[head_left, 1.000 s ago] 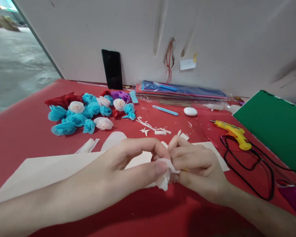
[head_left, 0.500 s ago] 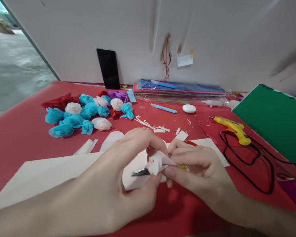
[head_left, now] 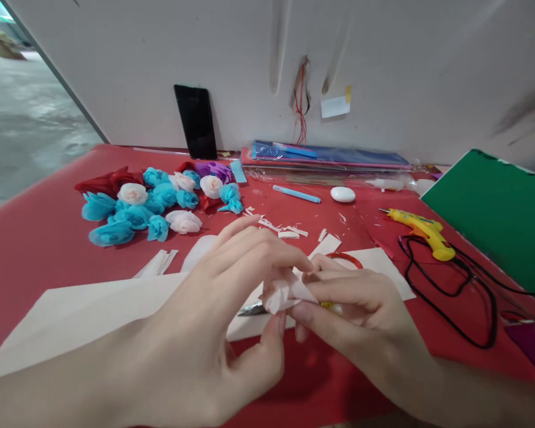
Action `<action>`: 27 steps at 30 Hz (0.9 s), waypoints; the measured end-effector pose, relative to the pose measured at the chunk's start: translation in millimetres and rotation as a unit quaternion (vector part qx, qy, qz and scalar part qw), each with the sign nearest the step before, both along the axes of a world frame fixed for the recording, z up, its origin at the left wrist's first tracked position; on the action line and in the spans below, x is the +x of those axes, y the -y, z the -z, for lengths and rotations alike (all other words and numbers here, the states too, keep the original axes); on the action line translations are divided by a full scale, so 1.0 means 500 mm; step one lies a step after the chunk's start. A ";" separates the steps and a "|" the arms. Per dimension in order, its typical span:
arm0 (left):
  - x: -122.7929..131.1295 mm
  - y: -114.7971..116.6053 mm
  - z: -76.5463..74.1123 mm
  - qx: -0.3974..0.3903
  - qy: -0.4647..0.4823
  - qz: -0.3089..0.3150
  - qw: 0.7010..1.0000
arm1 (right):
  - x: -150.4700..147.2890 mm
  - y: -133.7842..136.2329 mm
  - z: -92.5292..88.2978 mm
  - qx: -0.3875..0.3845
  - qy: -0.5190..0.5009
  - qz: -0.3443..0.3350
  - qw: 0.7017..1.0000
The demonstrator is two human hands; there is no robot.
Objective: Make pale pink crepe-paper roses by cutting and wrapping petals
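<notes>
A small pale pink paper flower (head_left: pixel 279 295) is between my two hands, near the middle of the view. My left hand (head_left: pixel 232 297) curves round its left side, with the thumb and fingertips on its edges. My right hand (head_left: pixel 356 303) pinches the flower's right end between thumb and fingers. Beneath them lie scissors; their dark blade tip (head_left: pixel 252 309) shows left of the flower and a red handle (head_left: pixel 345 258) behind my right hand. Pale paper sheets (head_left: pixel 93 303) lie under and beside my hands.
Blue, white, red and purple paper flowers (head_left: pixel 134 217) lie at the left. A black phone (head_left: pixel 196 122) leans on the wall. A yellow glue gun (head_left: pixel 421 230) with a black cord and a green board (head_left: pixel 494 214) are at the right. Paper scraps (head_left: pixel 289 235) lie beyond my hands.
The flower has turned slightly between my hands. My left fingers have lifted and reach further over it, and more of the red scissor handle shows.
</notes>
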State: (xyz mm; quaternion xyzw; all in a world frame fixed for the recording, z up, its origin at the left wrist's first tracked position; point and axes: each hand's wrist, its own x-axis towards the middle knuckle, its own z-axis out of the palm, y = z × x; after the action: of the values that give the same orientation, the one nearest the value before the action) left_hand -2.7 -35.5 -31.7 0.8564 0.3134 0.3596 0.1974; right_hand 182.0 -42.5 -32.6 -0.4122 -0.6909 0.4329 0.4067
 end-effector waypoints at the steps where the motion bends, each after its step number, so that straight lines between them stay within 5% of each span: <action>1: 0.000 0.000 0.000 0.010 -0.002 -0.003 1.000 | 0.001 0.001 0.002 0.013 0.010 0.001 1.000; 10: 0.000 0.009 0.000 0.047 -0.044 -0.014 0.998 | 0.001 0.001 0.014 0.170 0.032 -0.020 0.985; 27: -0.002 0.009 0.007 -0.071 0.014 0.014 0.997 | 0.002 0.013 0.012 0.253 0.137 -0.015 0.957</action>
State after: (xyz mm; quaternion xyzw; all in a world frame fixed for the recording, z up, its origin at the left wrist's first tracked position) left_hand -3.6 -40.0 -35.4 0.8396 0.3234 0.3453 0.2668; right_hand 183.0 -48.8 -38.8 -0.3410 -0.8331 0.1890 0.3924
